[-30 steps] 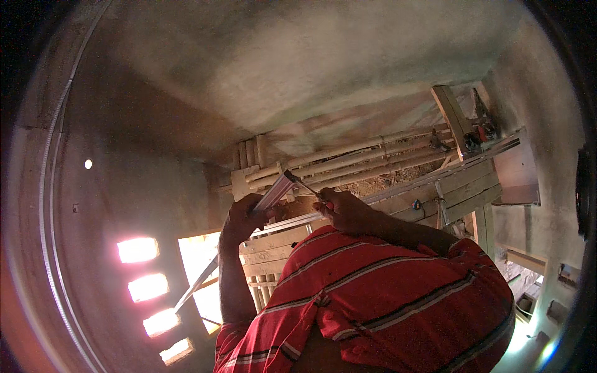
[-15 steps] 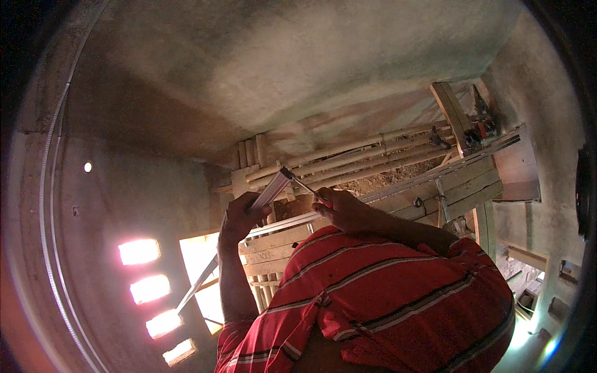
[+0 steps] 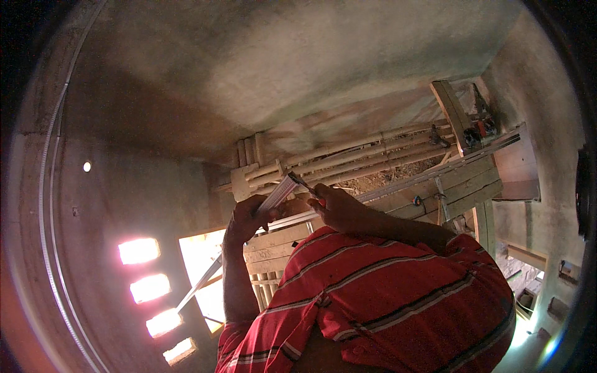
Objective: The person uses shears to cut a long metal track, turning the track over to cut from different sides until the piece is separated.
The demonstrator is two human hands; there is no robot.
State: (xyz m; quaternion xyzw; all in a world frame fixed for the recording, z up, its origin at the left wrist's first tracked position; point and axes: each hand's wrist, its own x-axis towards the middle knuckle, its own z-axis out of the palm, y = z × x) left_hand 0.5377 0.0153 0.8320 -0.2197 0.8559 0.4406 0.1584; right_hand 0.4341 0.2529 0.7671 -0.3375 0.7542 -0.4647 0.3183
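Note:
My left hand (image 3: 246, 216) is closed around a pale ribbed metal profile (image 3: 278, 194), whose end points up and to the right. Beyond my left forearm, a similar metal strip (image 3: 200, 284) slants down to the left; it looks like the same piece, but the forearm hides the join. My right hand (image 3: 339, 208) grips a slim hand tool (image 3: 303, 183) with a dark front and a bit of red at the grip. The tool's front meets the profile's end. Its exact kind is too small and dark to make out.
Below my hands is a platform of wooden planks (image 3: 457, 186) and round poles (image 3: 348, 163), with long metal profiles (image 3: 444, 163) lying across it. An upright board (image 3: 451, 112) and dark tools (image 3: 482, 129) stand at the far right. Bright wall openings (image 3: 149, 288) are at left.
The tool's front has come closer to my right hand and tilts more steeply against the profile's end. The profile's end has dropped slightly to the right, and my hands are nearer each other.

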